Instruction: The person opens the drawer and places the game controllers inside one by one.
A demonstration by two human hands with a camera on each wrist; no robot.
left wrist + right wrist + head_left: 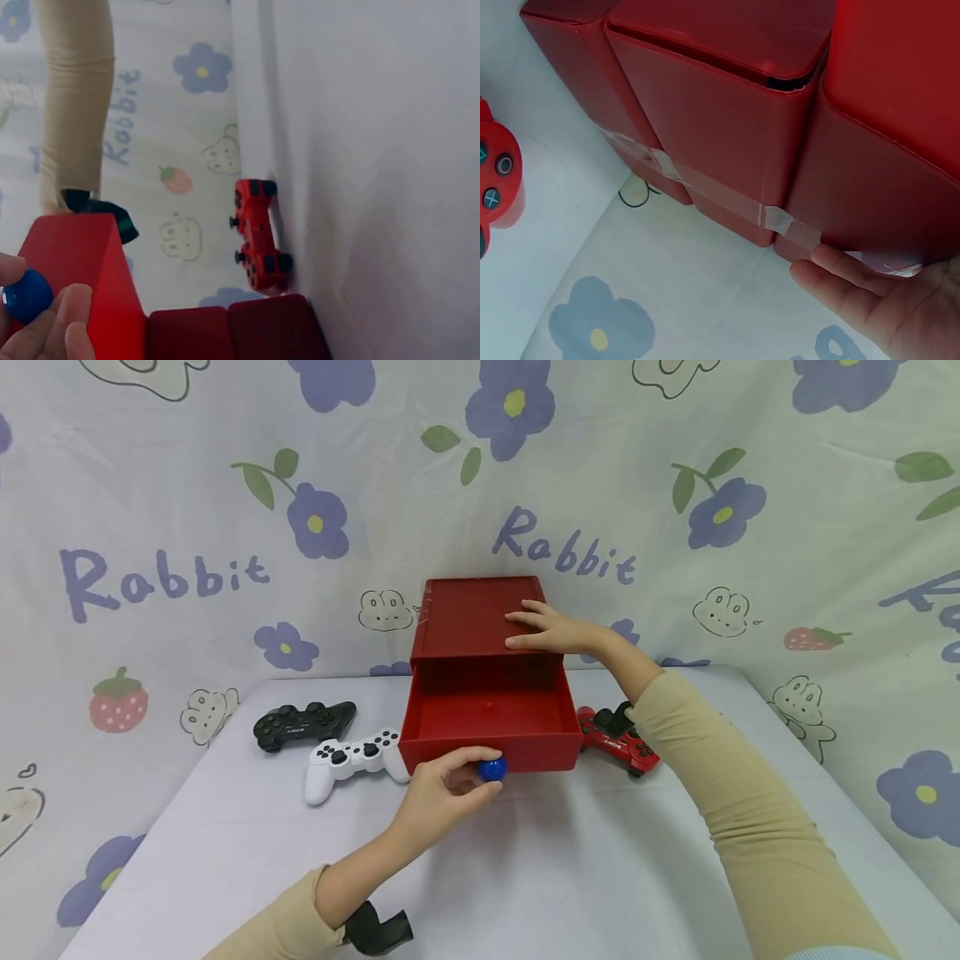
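Note:
A red drawer unit point(480, 618) stands at the back of the white table, its top drawer point(491, 752) pulled out. I see nothing inside the drawer. At the middle of its front is a round blue knob point(492, 769), which my left hand point(442, 797) pinches between thumb and fingers. The left wrist view shows the blue knob point(28, 295) close up, partly covered by fingertips. My right hand point(558, 631) rests on the unit's top at the right edge, fingers spread. In the right wrist view, part of the right hand point(900, 307) lies along the red boxes' side.
A black game controller point(303, 724) and a white one point(356, 758) lie left of the unit. To the right is a red controller point(617, 742), partly behind my right sleeve. Clear tape point(727, 199) runs across the stacked red boxes. A patterned cloth hangs behind.

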